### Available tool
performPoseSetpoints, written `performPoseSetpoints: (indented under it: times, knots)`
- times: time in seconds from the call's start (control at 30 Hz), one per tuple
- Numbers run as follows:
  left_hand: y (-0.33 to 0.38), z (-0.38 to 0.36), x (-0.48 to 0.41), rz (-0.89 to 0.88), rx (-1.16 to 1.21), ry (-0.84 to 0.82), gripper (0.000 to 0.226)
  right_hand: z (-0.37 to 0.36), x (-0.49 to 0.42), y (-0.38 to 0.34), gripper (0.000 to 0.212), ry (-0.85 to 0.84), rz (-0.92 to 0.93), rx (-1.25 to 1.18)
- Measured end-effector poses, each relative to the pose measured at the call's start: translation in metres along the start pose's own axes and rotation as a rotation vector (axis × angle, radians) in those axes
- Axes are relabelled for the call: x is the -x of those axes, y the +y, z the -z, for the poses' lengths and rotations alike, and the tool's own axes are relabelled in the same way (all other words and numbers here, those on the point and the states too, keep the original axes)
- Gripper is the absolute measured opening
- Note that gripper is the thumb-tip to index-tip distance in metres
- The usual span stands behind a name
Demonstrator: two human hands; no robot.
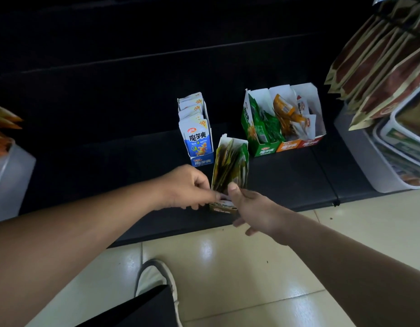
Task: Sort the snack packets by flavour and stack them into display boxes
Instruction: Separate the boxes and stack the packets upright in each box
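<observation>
Here the step in hand looks like settling the yellow-green packets [227, 166] into the yellow box [224, 207], which stands at the front edge of the black shelf [286, 182], just this side of the blue box [196, 135]. The left hand [187, 187] has its fingers curled and pinches the nearest of the packets at the box's near end. The right hand [251, 206] lays its thumb against the tops of the packets from the other side; its fingers hang past the shelf edge, and I cannot tell whether they grip the box front or only sit beside it. To do this well, I would hold the box steady with the right hand so it does not slide off the edge, and let the left press the packets down level and upright, faces all one way. The box sits very close to the edge, so pushing it back toward the blue box first seems wise. The green box [258, 131], orange box [286, 145] and red box [309, 142] stand together toward the shelf's right end, their packets loose and leaning, probably needing tidying later.
</observation>
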State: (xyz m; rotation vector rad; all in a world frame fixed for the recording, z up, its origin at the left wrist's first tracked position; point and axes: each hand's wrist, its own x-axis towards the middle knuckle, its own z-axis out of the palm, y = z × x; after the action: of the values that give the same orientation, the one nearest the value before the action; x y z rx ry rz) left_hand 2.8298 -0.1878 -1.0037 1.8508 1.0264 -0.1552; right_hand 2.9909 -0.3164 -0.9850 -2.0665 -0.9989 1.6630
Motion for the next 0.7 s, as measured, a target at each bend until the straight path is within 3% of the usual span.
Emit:
performPoseSetpoints:
  times: [0.1,0.3,0.37,0.5,0.7]
  knots:
    - [0.001,-0.003,-0.002,0.011,0.022,0.114,0.035,-0.001,-0.007,0.007,0.033,0.129,0.096,0.007]
    - [-0.006,-0.019,-0.005,-0.043,0.037,0.041,0.029,0.006,-0.018,0.017,0.034,0.343,0.087,0.065]
    - [-0.005,-0.015,-0.009,-0.009,0.086,0.121,0.033,0.007,-0.018,0.017,0.04,0.37,0.1,0.028]
    - [-0.004,-0.001,-0.037,-0.028,0.027,0.477,0.028,0.017,-0.012,0.011,0.045,0.44,0.157,-0.136]
    - [0.009,-0.007,-0.073,-0.029,-0.073,0.545,0.019,0.024,-0.01,0.008,0.033,0.406,0.188,-0.264]
